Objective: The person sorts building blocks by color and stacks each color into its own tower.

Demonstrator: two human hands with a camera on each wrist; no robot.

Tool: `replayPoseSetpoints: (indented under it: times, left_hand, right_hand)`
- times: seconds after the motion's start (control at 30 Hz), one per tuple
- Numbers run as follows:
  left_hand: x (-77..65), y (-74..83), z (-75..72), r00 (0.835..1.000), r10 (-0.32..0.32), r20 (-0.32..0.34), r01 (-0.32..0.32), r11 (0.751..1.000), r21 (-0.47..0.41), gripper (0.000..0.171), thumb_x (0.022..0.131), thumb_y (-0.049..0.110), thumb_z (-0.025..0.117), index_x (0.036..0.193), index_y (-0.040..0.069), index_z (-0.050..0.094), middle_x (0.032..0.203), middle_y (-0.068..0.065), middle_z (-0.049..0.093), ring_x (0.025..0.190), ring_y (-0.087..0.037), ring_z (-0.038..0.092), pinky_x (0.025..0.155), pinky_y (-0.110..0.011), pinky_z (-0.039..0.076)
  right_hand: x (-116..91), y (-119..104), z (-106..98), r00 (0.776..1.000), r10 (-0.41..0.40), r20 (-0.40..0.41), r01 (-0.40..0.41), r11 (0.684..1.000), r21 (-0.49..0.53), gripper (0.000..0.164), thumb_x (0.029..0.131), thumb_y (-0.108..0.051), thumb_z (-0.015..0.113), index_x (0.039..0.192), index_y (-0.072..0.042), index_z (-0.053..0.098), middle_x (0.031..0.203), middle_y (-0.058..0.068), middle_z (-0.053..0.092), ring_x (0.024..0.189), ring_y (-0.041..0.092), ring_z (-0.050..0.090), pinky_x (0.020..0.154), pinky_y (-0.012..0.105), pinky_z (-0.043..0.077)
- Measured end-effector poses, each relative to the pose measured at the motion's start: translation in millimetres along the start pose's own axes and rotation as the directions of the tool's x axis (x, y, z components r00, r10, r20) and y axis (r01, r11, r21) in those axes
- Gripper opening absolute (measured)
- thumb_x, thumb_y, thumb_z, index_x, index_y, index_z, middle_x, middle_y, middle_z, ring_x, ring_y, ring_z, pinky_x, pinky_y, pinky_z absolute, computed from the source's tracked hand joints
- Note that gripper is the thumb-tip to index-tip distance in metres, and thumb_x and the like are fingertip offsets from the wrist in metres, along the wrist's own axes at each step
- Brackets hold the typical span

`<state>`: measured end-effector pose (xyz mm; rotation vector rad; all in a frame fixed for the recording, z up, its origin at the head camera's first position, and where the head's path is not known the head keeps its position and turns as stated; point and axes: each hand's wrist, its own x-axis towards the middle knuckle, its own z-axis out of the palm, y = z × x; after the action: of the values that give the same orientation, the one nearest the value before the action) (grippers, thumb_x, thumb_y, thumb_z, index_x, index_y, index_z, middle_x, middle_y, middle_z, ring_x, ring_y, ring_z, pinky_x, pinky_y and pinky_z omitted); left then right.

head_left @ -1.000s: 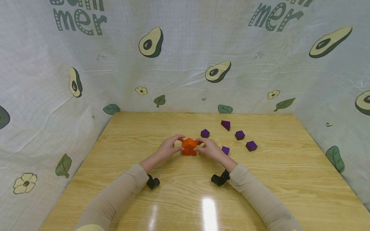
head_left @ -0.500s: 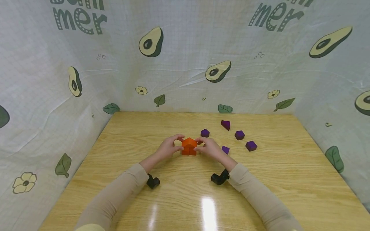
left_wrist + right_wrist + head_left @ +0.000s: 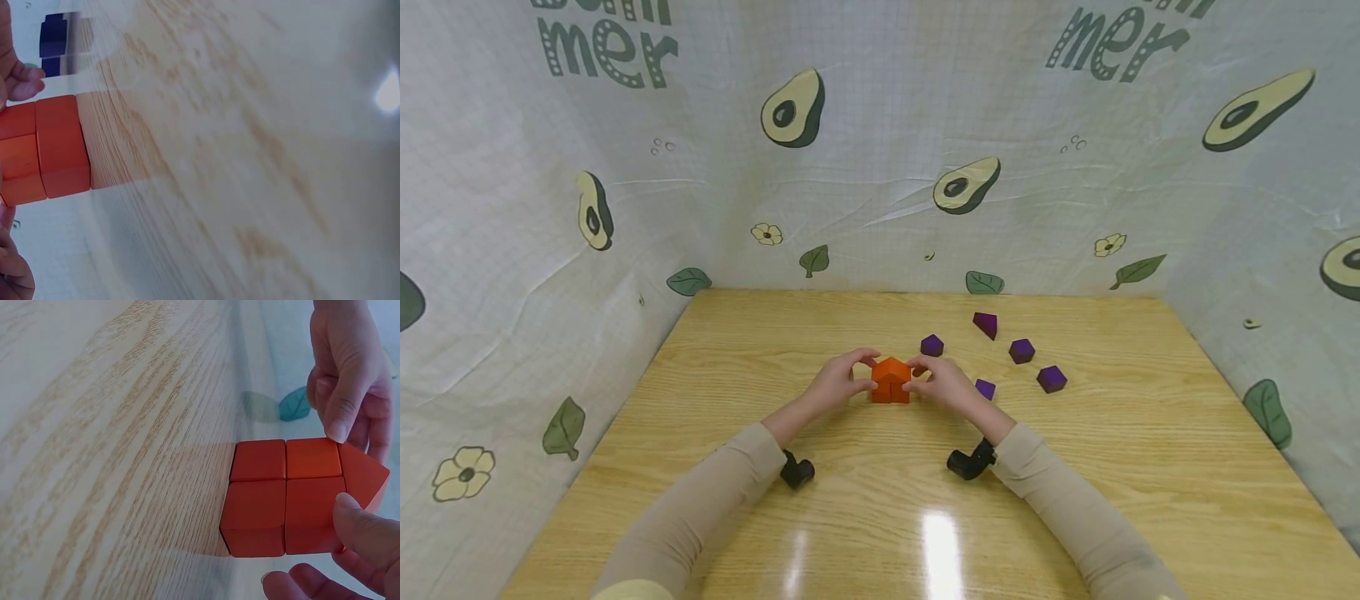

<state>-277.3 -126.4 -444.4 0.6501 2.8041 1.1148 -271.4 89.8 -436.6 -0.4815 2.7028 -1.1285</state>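
A small house-like stack of orange blocks (image 3: 891,382) stands on the wooden table in front of me. In the right wrist view it has two layers of side-by-side blocks (image 3: 254,506), topped by a wedge-shaped roof block (image 3: 365,478). My left hand (image 3: 837,382) holds the stack's upper part from the left, thumb at the near side and fingers behind. From the right, my right hand (image 3: 946,385) grips it likewise, its thumb pressing near the seam below the roof. The fingertips at the back are partly hidden by the blocks.
Several purple blocks lie behind and right of the stack: a near one (image 3: 986,389) beside my right wrist, one (image 3: 932,345) just behind the right hand, a wedge (image 3: 986,324) farther back, others (image 3: 1052,379) to the right. A patterned cloth (image 3: 880,200) walls the table (image 3: 760,333).
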Motion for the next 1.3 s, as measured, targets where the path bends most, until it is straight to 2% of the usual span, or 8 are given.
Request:
replayPoseSetpoints:
  times: [0.23,0.37,0.5,0.77,0.93,1.03,1.1,1.3]
  left_hand:
    - [-1.0,-1.9,0.1,1.0,-0.014,0.023,0.014,1.0,-0.024,0.052,0.08,0.016,0.07,0.128,0.01,0.05,0.113,-0.007,0.061,0.058,-0.016,0.045,0.054,-0.023,0.039]
    - [-1.0,-5.0,2.6,0.997,-0.047,0.06,0.049,0.998,-0.034,0.056,0.08,0.017,0.071,0.13,0.011,0.048,0.112,-0.008,0.061,0.082,-0.021,0.058,0.066,-0.027,0.046]
    - [0.4,-6.8,6.1,0.994,-0.073,0.085,0.076,0.996,-0.038,0.057,0.08,0.016,0.071,0.131,0.01,0.048,0.11,-0.008,0.061,0.101,-0.022,0.057,0.079,-0.034,0.047]
    - [2.4,-10.0,9.2,0.994,-0.054,0.095,0.056,0.998,-0.018,0.047,0.08,0.013,0.07,0.123,0.003,0.054,0.108,-0.009,0.063,0.104,-0.024,0.056,0.093,-0.04,0.042]
    - [5.1,-19.3,10.8,0.994,-0.018,0.107,0.02,1.0,-0.009,0.045,0.082,0.02,0.07,0.121,0.004,0.054,0.107,-0.008,0.063,0.103,-0.022,0.057,0.092,-0.039,0.043]
    - [5.1,-18.4,10.9,0.994,-0.033,0.106,0.035,0.999,-0.017,0.044,0.081,0.018,0.07,0.121,0.005,0.055,0.107,-0.007,0.063,0.103,-0.022,0.056,0.093,-0.04,0.042]
    - [2.8,-9.6,8.4,0.992,-0.073,0.106,0.076,0.997,-0.021,0.043,0.081,0.012,0.069,0.121,0.004,0.055,0.108,-0.009,0.062,0.105,-0.024,0.056,0.094,-0.042,0.041]
    - [1.3,-6.7,9.1,0.991,-0.101,0.086,0.1,0.995,0.008,0.043,0.081,0.011,0.07,0.121,0.006,0.055,0.108,-0.007,0.062,0.105,-0.023,0.056,0.094,-0.04,0.042]
  right_hand:
    - [0.5,0.9,0.7,1.0,-0.006,0.017,0.007,1.0,-0.004,0.043,0.083,-0.021,0.068,0.121,-0.007,0.055,0.105,0.011,0.062,0.077,0.018,0.058,0.071,0.03,0.05]
    - [3.2,3.4,3.3,1.0,0.003,0.027,-0.003,1.0,-0.003,0.043,0.082,-0.017,0.069,0.122,-0.006,0.054,0.101,0.011,0.063,0.08,0.018,0.058,0.073,0.031,0.049]
    - [5.5,5.8,7.0,0.999,0.01,0.036,-0.009,1.0,-0.007,0.043,0.082,-0.013,0.068,0.121,-0.004,0.054,0.097,0.01,0.064,0.082,0.018,0.058,0.074,0.031,0.049]
    - [5.1,6.2,10.1,0.999,0.007,0.037,-0.006,1.0,-0.023,0.044,0.082,-0.011,0.068,0.123,-0.002,0.053,0.099,0.012,0.065,0.086,0.021,0.06,0.077,0.033,0.05]
    - [4.8,6.3,10.4,0.999,-0.018,0.03,0.019,0.999,-0.035,0.041,0.082,-0.011,0.068,0.12,-0.002,0.054,0.097,0.012,0.065,0.085,0.021,0.061,0.074,0.032,0.05]
    - [5.1,6.8,11.0,0.999,-0.031,0.026,0.033,0.998,-0.044,0.039,0.082,-0.01,0.068,0.118,-0.003,0.055,0.097,0.011,0.065,0.085,0.02,0.061,0.074,0.032,0.05]
    - [5.3,6.8,11.3,0.999,-0.032,0.027,0.034,0.998,-0.044,0.039,0.082,-0.011,0.068,0.118,-0.003,0.056,0.097,0.011,0.065,0.085,0.02,0.061,0.074,0.032,0.05]
    - [5.1,5.9,12.3,0.999,-0.035,0.028,0.036,0.999,-0.04,0.039,0.083,-0.011,0.067,0.119,-0.003,0.055,0.099,0.011,0.065,0.085,0.02,0.06,0.073,0.031,0.05]
